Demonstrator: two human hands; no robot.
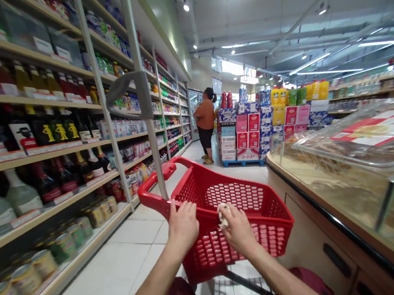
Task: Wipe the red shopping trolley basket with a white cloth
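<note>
A red plastic shopping basket point(264, 206) on wheels stands in the aisle right in front of me. My left hand point(182, 225) rests on its near rim, fingers curled over the edge. On the same rim, a little to the right, sits my right hand point(238, 229), closed around a small crumpled white piece point(223, 214), perhaps paper or tissue. The basket's grey pull handle point(144, 96) rises upright from its left side. The basket looks empty inside.
Shelves of bottles, jars and cans point(37, 155) line the left. A wooden counter with clear lids point(360, 163) runs along the right. Ahead, a person in an orange top point(206, 124) stands beside a stacked box display point(249, 130). White tiled floor point(125, 265) lies between.
</note>
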